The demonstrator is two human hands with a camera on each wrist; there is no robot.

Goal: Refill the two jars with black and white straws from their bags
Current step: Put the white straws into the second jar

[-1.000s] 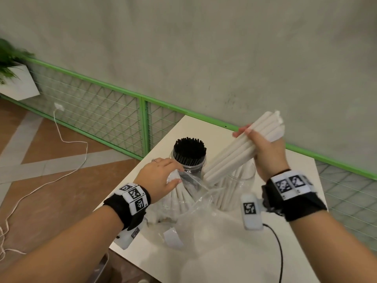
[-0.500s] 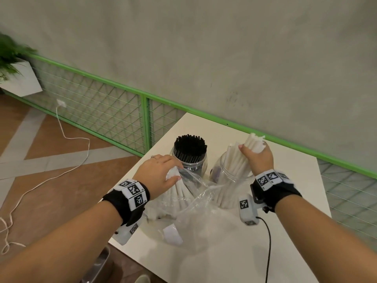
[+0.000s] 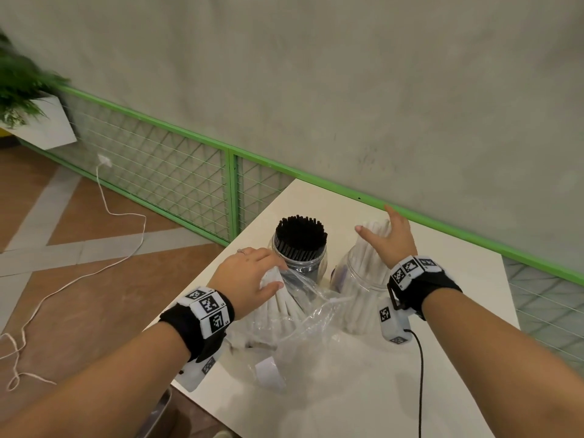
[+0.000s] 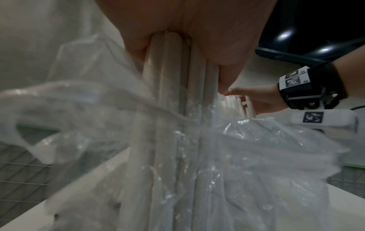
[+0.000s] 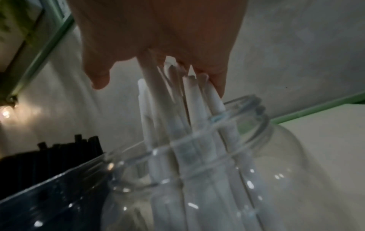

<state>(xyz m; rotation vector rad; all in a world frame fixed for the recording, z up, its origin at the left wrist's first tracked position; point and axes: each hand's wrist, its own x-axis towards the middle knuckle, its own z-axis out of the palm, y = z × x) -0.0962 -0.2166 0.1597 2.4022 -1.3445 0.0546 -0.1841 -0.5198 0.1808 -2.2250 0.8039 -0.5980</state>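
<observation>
Under my left hand (image 3: 249,281), which grips them upright in the bag (image 3: 303,314) on the counter (image 3: 442,374), white straws (image 3: 284,303) stand left of the jar (image 3: 357,279) my flat, empty right hand (image 3: 395,241) caps.

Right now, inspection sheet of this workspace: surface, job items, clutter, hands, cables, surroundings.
Surface: white table, against a green rail.
Job's things: jar of black straws, packed full; jar of white straws, part filled; clear bag with more white straws.
Clutter: nothing seen.
Grips: left hand grips bagged straws; right hand, fingers spread, on the white straw tops.
Cables: black wrist cable on table; white cord on floor.
Surroundings: grey wall, mesh fence, potted plant.
</observation>
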